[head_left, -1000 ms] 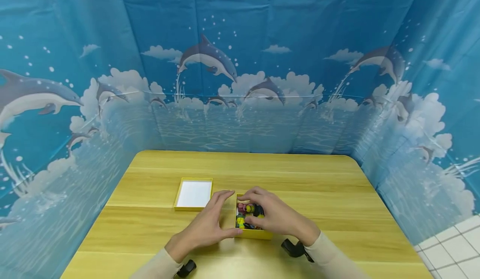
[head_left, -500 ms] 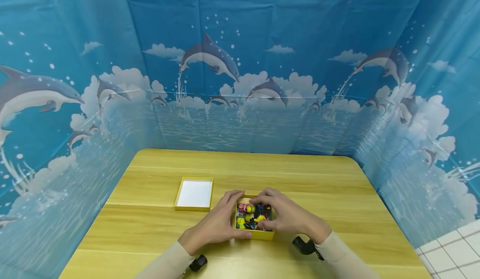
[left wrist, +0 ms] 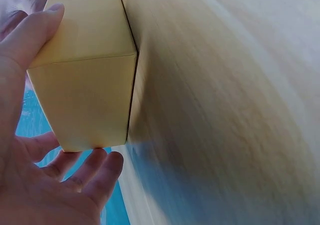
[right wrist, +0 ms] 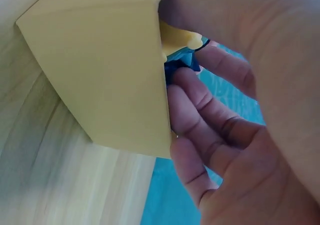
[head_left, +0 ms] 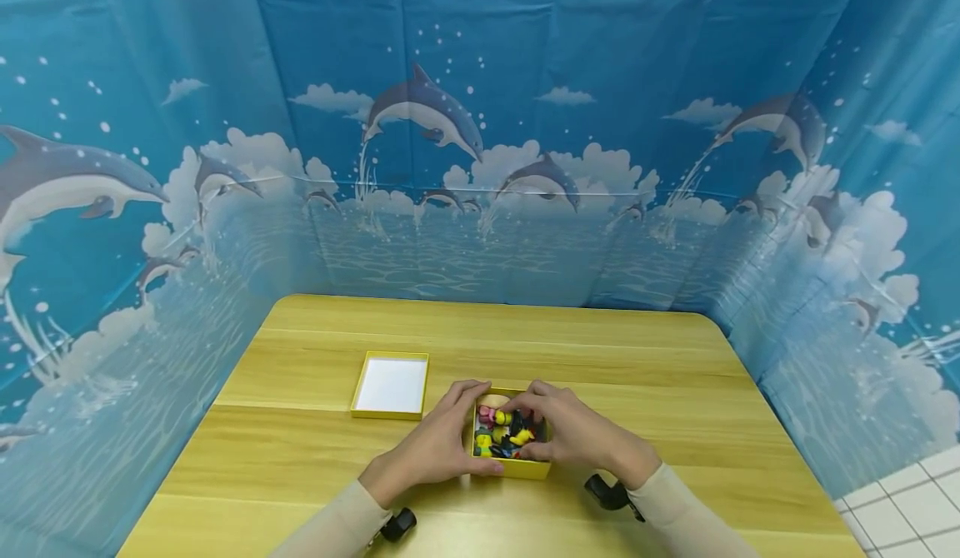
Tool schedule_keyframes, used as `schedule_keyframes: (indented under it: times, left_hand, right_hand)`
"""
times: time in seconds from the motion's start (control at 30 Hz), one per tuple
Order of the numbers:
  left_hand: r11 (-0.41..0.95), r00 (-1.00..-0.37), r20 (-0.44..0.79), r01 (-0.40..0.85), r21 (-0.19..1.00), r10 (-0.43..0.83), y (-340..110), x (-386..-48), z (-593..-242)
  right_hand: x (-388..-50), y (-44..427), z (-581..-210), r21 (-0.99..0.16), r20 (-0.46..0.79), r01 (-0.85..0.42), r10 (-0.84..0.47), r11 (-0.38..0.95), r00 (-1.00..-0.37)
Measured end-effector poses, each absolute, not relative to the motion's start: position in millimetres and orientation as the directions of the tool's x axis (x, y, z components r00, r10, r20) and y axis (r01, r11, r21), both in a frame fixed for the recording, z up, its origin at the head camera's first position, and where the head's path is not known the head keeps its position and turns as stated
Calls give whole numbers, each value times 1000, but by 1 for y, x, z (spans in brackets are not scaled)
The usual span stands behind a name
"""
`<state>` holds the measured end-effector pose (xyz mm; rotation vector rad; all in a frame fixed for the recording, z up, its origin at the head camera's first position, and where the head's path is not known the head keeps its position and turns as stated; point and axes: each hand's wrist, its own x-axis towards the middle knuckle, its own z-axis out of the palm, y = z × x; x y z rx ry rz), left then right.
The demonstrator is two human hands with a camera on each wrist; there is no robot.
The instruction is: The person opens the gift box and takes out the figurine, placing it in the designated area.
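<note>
Even, bright light; pale glare on the near tabletop (head_left: pixel 491 529); both wrist views soft and hazy

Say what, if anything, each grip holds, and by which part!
The left grip holds the yellow box by its near and far walls. Right grip: can't tell.

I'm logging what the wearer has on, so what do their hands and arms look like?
The left hand and right hand are bare. The left sleeve and right sleeve are plain pale cream, reaching the wrists. A black device shows at the left wrist, another black device at the right.
</note>
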<state>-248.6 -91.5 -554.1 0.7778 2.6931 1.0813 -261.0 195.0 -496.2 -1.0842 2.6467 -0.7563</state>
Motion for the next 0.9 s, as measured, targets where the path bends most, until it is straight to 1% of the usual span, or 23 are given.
schedule_keyframes:
  times: [0.23,0.33,0.63,0.9]
  left_hand:
    - [606,-858,63,410,682,509,-91,-249,-555]
    - [604,-859,61,406,686,508,-92,-249,-554]
    - [600,-858,61,406,689,510,-92,-249,-554]
    - [609,-861,61,406,681,506,-91,-249,-554]
  right_hand:
    - [-264,197,-501,-541,65,-635,-726,550,-684]
    - [-263,198,-502,-547,82,-642,-729,537,-680]
    - [-263,200,-501,-572,71,-625,-727,532,-683]
    - [-264,203,-501,-578,95,-625,-718,524,-690]
